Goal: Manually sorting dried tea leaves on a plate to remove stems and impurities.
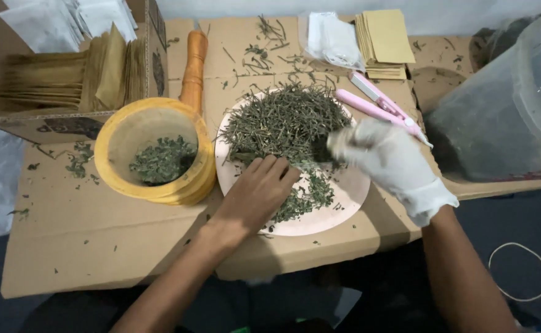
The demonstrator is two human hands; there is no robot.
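Green dried sprigs (286,120) are lying heaped on a pink plate (344,206) on the cardboard-covered tabletop (98,240). The bare left hand (255,194) is resting flat on the plate, fingers spread loosely over crumbled leaves (307,197), holding nothing. The gloved right hand (387,157) is pinching a tuft of sprigs at the heap's right edge. A yellow bowl (156,151) of leaves is sitting just left of the plate; pink sealers (378,105) are lying behind.

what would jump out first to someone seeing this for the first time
The pink plate at centre, heaped with dried green stems, with both hands over it: the bare left hand resting on the leaves, the white-gloved right hand beside it. To the left sits a yellow bowl of crumbled leaves.
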